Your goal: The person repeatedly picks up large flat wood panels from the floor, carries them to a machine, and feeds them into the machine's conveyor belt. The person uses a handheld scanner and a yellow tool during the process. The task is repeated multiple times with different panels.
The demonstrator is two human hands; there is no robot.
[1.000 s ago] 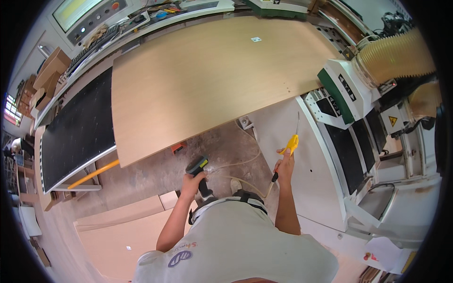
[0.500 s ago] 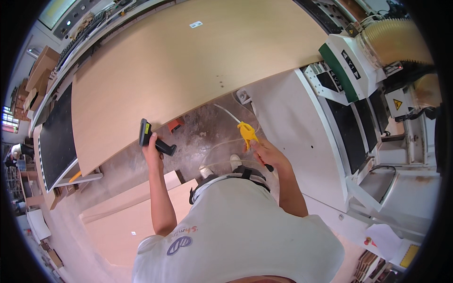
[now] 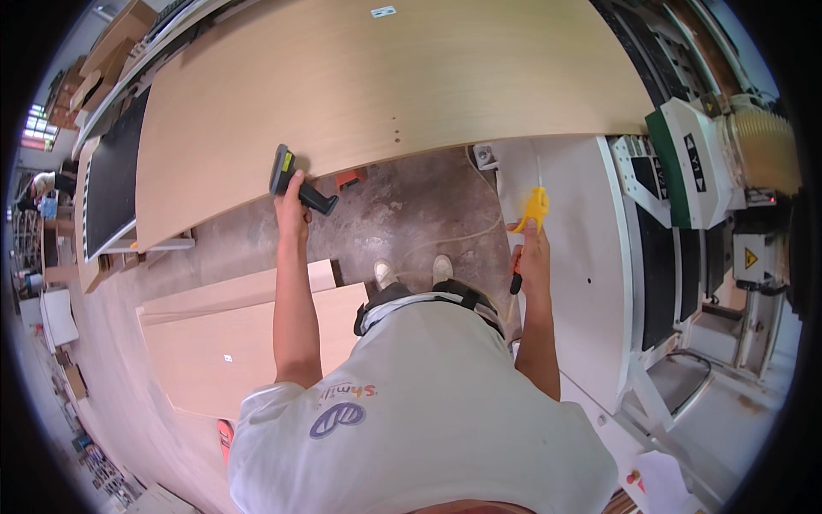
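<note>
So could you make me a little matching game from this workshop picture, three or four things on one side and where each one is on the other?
Things:
1. handheld scanner
2. yellow air blow gun
3. large wood panel
4. stacked boards

Places:
A. on the floor, to the person's left
B. in the right hand
C. lying across the machine table, ahead of the person
D. in the left hand, at the panel's near edge

Pairs: 1-D, 2-B, 3-C, 4-A
</note>
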